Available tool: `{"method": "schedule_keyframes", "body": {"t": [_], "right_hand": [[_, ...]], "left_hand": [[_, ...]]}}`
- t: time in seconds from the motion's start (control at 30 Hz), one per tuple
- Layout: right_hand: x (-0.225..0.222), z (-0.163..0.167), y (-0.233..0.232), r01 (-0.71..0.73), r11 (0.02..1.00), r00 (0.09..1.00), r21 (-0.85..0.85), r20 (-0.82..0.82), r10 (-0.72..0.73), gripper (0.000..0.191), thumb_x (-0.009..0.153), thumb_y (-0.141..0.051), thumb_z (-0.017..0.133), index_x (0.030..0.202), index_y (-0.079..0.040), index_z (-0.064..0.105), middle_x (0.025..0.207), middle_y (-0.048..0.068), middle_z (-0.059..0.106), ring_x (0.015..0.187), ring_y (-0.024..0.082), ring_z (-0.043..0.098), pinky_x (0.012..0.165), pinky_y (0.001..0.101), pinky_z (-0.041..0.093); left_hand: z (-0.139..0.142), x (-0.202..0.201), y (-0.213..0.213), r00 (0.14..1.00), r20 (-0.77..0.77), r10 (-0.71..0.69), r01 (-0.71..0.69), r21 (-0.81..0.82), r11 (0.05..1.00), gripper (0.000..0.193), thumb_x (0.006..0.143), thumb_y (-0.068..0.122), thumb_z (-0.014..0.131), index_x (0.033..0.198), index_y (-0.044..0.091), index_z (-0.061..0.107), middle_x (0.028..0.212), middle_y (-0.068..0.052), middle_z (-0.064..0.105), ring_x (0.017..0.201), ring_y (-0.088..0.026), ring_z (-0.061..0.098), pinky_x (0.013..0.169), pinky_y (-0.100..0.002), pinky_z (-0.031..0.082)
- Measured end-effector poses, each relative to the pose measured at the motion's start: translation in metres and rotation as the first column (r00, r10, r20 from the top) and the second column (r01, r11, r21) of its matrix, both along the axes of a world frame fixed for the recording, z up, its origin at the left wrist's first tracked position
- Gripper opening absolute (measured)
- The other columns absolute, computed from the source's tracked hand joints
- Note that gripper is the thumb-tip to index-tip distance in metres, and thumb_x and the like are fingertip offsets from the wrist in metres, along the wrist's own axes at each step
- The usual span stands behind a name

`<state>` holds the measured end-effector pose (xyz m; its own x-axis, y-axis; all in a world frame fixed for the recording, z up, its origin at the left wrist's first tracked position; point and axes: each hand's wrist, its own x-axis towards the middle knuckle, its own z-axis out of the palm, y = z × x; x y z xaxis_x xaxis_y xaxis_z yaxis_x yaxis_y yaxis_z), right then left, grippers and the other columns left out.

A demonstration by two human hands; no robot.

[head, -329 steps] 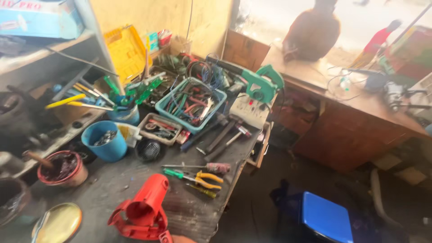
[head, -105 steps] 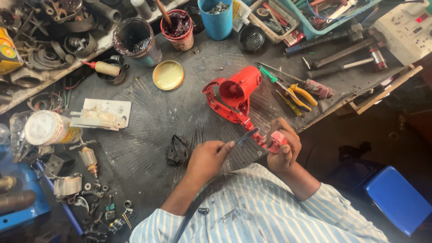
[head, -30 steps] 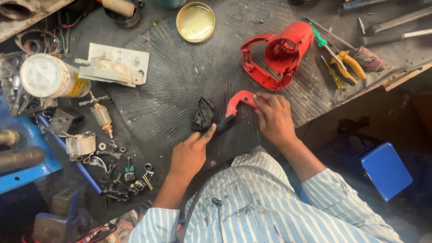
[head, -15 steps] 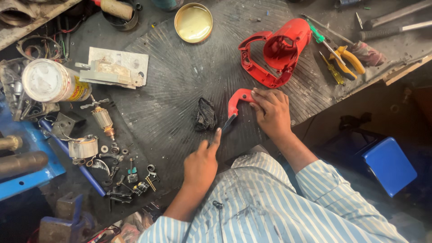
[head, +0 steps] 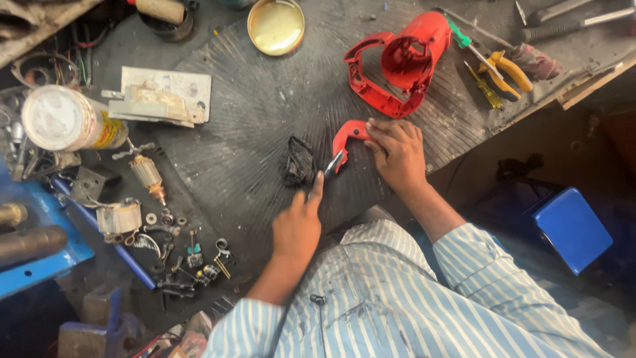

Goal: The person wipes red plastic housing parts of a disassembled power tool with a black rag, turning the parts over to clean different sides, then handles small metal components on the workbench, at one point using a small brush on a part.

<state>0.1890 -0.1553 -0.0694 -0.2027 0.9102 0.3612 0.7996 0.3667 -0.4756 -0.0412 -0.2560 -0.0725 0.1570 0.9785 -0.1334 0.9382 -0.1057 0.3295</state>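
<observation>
Left hand (head: 298,225) drawn back, red cover (head: 348,136) under right hand (head: 397,154)

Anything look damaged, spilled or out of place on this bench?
Nothing spilled. The red tool housing lies open and empty, its motor parts scattered at the left of the bench. The right hand rests on a small red cover.

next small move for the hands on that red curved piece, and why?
Probably press the tool tip firmly into the red curved piece and work it there. The right hand already pins the piece flat on the black mat, and the left hand holds a thin tool angled at its lower end, so nothing needs repositioning first.
</observation>
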Motion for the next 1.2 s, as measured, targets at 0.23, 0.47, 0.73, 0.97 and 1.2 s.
{"method": "schedule_keyframes", "body": {"t": [0.23, 0.47, 0.73, 0.97, 1.2], "right_hand": [[-0.004, 0.001, -0.006, -0.001, 1.000, 1.000, 0.015, -0.004, 0.001, 0.031, 0.089, -0.015, 0.079, 0.119, -0.008, 0.077, 0.127, 0.000, 0.071, 0.117, 0.025, 0.061, 0.102, 0.0404, 0.045], [-0.001, 0.003, -0.007, -0.001, 1.000, 1.000, 0.029, -0.007, 0.002, 0.031, 0.089, -0.015, 0.080, 0.119, -0.008, 0.077, 0.126, 0.000, 0.071, 0.116, 0.024, 0.061, 0.102, 0.0403, 0.045], [0.001, 0.003, -0.009, -0.009, 0.999, 1.000, 0.033, -0.009, 0.010, 0.031, 0.089, -0.015, 0.080, 0.119, -0.008, 0.077, 0.126, 0.000, 0.071, 0.116, 0.024, 0.060, 0.101, 0.0405, 0.044], [0.001, 0.004, -0.010, -0.007, 1.000, 1.000, 0.021, -0.016, 0.008, 0.030, 0.090, -0.017, 0.081, 0.119, -0.009, 0.077, 0.126, -0.001, 0.071, 0.116, 0.023, 0.060, 0.101, 0.0401, 0.044], [-0.001, 0.007, -0.007, -0.006, 0.999, 1.000, 0.037, -0.008, 0.006, 0.031, 0.090, -0.016, 0.081, 0.119, -0.009, 0.077, 0.126, 0.000, 0.071, 0.117, 0.024, 0.060, 0.102, 0.0401, 0.044]], "left_hand": [[-0.003, -0.001, 0.005, 1.000, -0.013, -0.006, 0.007, 0.059, 0.998, 0.073, 0.087, 0.008, 0.059, 0.156, 0.026, 0.043, 0.091, -0.011, 0.061, 0.054, -0.032, 0.067, 0.051, -0.046, 0.056], [-0.002, -0.004, 0.006, 0.998, -0.034, -0.051, 0.053, 0.058, 0.997, 0.075, 0.086, 0.008, 0.059, 0.157, 0.029, 0.042, 0.089, -0.010, 0.061, 0.054, -0.031, 0.067, 0.050, -0.046, 0.055], [-0.001, -0.002, -0.017, 0.997, -0.057, -0.052, 0.054, 0.028, 0.998, 0.075, 0.086, 0.009, 0.059, 0.157, 0.026, 0.041, 0.089, -0.010, 0.062, 0.053, -0.031, 0.067, 0.050, -0.045, 0.056], [-0.009, 0.005, 0.011, 0.998, -0.060, -0.019, 0.023, 0.073, 0.997, 0.072, 0.089, 0.011, 0.058, 0.157, 0.026, 0.041, 0.089, -0.010, 0.063, 0.055, -0.032, 0.067, 0.050, -0.045, 0.056], [0.002, 0.002, -0.023, 0.999, -0.040, -0.023, 0.025, 0.032, 0.999, 0.075, 0.088, 0.009, 0.058, 0.158, 0.023, 0.039, 0.087, -0.011, 0.062, 0.055, -0.031, 0.068, 0.051, -0.045, 0.057]]}}
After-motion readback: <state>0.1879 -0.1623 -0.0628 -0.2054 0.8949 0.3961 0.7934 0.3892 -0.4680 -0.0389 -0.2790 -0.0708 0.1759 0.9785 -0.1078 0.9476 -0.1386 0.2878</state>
